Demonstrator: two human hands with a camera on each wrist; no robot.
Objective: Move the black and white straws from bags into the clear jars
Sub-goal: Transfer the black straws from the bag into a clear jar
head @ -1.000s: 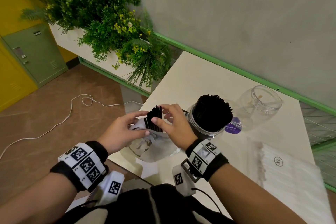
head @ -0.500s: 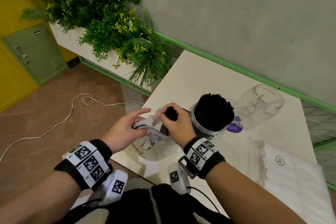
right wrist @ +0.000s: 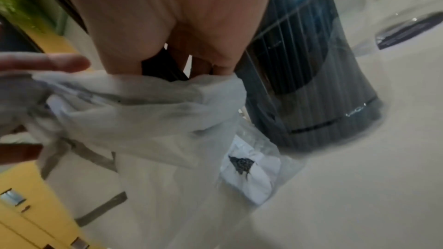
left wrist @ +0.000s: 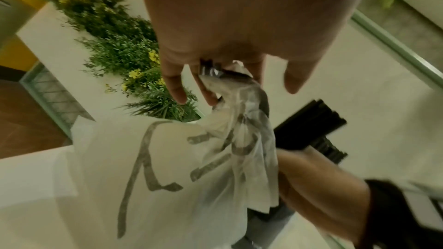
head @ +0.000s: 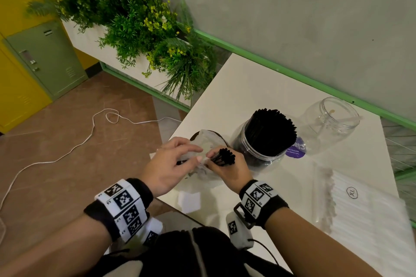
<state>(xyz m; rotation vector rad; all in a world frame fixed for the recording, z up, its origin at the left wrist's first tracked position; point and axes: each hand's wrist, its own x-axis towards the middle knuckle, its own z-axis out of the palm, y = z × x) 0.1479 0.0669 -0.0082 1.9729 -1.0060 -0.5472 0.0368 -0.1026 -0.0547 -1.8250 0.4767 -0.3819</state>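
Note:
My right hand (head: 217,161) grips a small bundle of black straws (head: 225,156), tips up, just left of the clear jar (head: 254,159) packed with black straws (head: 269,132). The bundle's lower part still sits in a crumpled translucent bag (head: 208,141). My left hand (head: 198,153) pinches that bag (left wrist: 182,158) at its upper edge; the bundle (left wrist: 309,130) shows beside it in the left wrist view. In the right wrist view the straws (right wrist: 163,67) run down into the bag (right wrist: 143,113), next to the full jar (right wrist: 311,82). An empty clear jar (head: 331,123) stands at the back right.
A flat bag of white straws (head: 371,220) lies on the white table (head: 247,87) at the right. A purple label (head: 297,149) lies between the jars. Plants (head: 139,24) stand beyond the table's left edge, a white cable (head: 67,153) lies on the floor.
The right hand has carried the black straw bundle to the right, closer to the full jar. The left hand has stayed on the bag, which has slipped lower on the bundle.

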